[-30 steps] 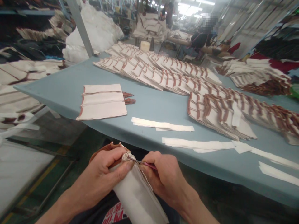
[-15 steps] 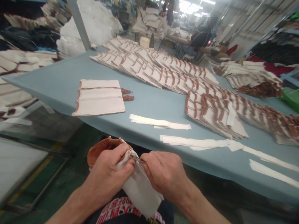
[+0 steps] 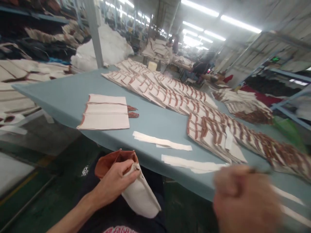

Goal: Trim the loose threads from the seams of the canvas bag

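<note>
My left hand (image 3: 119, 181) pinches the upper edge of a cream fabric pouch (image 3: 143, 197) between thumb and fingers. A brown flap (image 3: 107, 161) spreads behind that hand, and the cream end hangs down over my lap. Off to the right, above the table's near edge, my right hand (image 3: 245, 197) is curled closed and smeared by motion. A dark blurred tip shows at its fingers; what it holds cannot be made out. On the blue table (image 3: 80, 77) a flat cream panel (image 3: 105, 113) with brown seams lies beyond my left hand.
White fabric strips (image 3: 162, 140) lie along the near side of the table. Overlapping cream pieces with brown edging (image 3: 170, 94) run in long rows behind them. A metal post (image 3: 93, 32) stands at the far left corner. A person (image 3: 200, 68) sits in the background.
My right hand has left the pouch, where it held a small metal pointed tool, and swung right. The left hand keeps its grip. The view has tilted upward.
</note>
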A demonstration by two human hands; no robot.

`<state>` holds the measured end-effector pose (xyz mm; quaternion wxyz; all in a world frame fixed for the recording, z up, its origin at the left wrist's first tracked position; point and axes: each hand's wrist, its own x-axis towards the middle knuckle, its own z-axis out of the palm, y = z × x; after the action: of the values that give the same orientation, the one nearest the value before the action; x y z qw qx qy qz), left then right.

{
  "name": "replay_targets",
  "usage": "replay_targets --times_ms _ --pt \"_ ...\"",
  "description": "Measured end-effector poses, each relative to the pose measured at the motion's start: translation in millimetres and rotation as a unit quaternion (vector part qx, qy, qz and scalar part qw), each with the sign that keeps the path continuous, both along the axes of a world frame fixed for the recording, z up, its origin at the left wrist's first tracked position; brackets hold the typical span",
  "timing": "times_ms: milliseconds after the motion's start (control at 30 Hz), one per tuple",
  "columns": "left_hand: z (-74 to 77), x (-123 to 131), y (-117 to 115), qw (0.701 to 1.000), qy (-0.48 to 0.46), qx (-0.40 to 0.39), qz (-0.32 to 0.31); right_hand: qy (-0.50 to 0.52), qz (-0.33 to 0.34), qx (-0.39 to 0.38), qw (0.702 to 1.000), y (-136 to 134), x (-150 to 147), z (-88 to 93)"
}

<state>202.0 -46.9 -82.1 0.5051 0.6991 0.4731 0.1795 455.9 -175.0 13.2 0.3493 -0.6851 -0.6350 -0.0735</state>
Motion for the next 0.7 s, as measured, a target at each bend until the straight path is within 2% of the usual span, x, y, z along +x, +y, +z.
replay_targets --times_ms 67,100,133,200,333,467,633,700 --pt "22.4 -5 3 0.999 -0.031 -0.008 -0.02 0.051 0.024 0.001 0.998 18 -13 -23.3" --pt "32.2 -9 4 0.999 -0.046 -0.009 -0.024 0.124 0.072 -0.025 0.989 27 -23 -34.5" --pt "40.5 -13 3 0.998 -0.064 -0.006 -0.024 0.148 0.097 -0.037 0.984 35 -34 -43.2" --pt "53.1 -21 1 0.994 -0.104 0.011 -0.028 0.195 0.15 -0.049 0.968 44 -53 -49.7" --pt "69.6 -34 0 0.987 -0.139 0.052 -0.065 0.249 0.234 -0.039 0.939 52 -65 -30.3" --pt "78.8 -34 2 0.981 -0.159 0.071 -0.081 0.279 0.267 -0.074 0.92 57 -67 -10.3" --pt "80.2 -31 2 0.979 -0.178 0.067 -0.071 0.279 0.254 -0.111 0.92 57 -73 -6.2" --pt "79.9 -31 2 0.977 -0.191 0.062 -0.069 0.265 0.262 -0.098 0.923 55 -73 -8.4"
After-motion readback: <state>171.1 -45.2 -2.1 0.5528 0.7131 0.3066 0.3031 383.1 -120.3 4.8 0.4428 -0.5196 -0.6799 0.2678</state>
